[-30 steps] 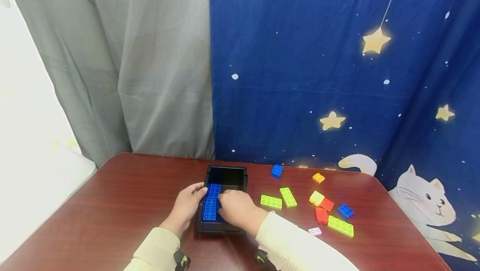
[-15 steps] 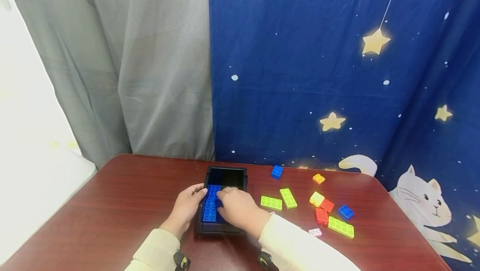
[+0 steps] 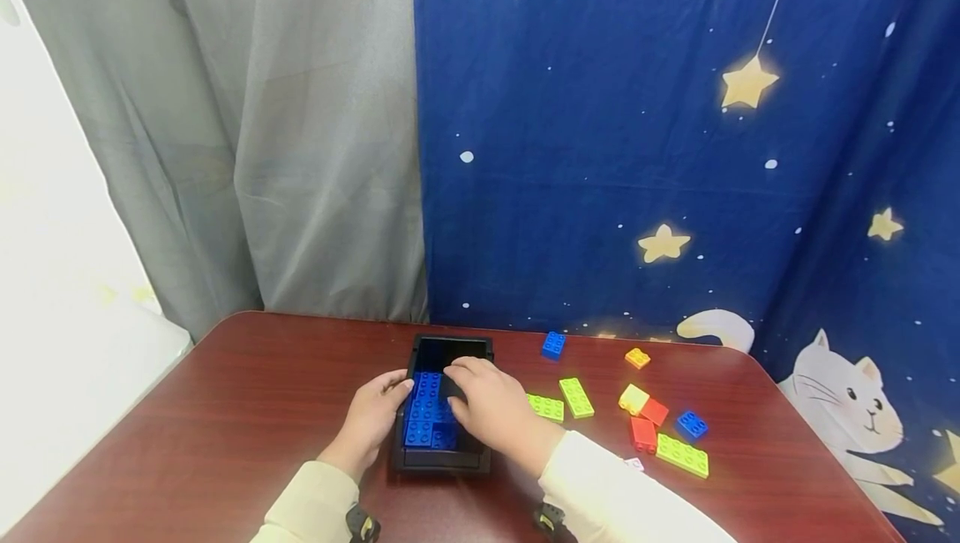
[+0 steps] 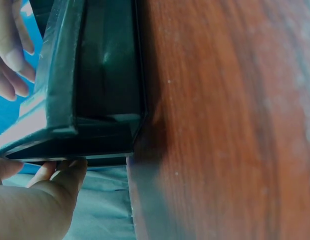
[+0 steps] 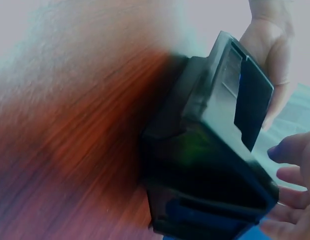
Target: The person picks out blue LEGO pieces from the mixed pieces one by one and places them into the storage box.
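A black plastic box [image 3: 442, 460] stands on the table with blue building bricks [image 3: 424, 399] laid studs-up along its left side and floor. My left hand [image 3: 373, 411] grips the box's left wall, thumb over the rim. In the left wrist view, the fingers of the left hand [image 4: 45, 207] lie against the outside of the box [image 4: 107, 60]. Over the right half of the box hovers my right hand [image 3: 491, 403], fingers loosely bent. In the right wrist view, that right hand [image 5: 294, 192] has its fingers apart with nothing between them.
To the right lie loose bricks: lime green bricks [image 3: 576, 398], a blue brick [image 3: 553, 345], an orange brick [image 3: 637, 358], a yellow brick [image 3: 633, 398], red bricks [image 3: 643, 434], another blue brick [image 3: 691, 424] and a pink brick [image 3: 634, 464]. Curtains [image 3: 337, 151] hang behind the table [image 3: 300, 376].
My right hand has lifted off the bricks and shifted right, uncovering more blue bricks in the box and partly covering a lime green one. My left hand stays on the box.
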The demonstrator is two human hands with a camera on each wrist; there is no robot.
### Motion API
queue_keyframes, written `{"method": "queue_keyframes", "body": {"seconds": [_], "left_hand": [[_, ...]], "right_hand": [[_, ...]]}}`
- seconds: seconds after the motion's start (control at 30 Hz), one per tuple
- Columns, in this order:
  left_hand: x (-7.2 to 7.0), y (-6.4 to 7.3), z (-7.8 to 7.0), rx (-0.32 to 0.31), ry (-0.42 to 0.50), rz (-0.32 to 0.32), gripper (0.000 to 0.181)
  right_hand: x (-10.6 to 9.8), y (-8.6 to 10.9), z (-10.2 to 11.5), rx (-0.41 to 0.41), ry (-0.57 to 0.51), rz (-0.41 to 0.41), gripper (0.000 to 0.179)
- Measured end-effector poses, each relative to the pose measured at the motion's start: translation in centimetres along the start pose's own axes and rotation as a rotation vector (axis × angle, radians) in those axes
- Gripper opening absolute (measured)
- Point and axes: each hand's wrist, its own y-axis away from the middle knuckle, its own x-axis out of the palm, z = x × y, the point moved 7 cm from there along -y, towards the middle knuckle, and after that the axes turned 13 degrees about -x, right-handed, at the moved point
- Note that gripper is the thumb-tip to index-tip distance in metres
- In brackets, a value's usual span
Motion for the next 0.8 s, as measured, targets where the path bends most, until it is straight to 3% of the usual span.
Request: {"method": "queue_keyframes", "body": {"seconds": [0.43,0.8], "left_hand": [[-0.2,-0.1,0.1,0.003,-0.019,-0.009,0.045],[0.0,0.0,0.1,0.020,-0.001,-0.012,0.043]], "right_hand": [[-2.0,1.1,-2.7,0.016,0.032,-0.205,0.038],[-1.6,2.4,-5.5,0.111,0.044,-0.229,0.041]]}}
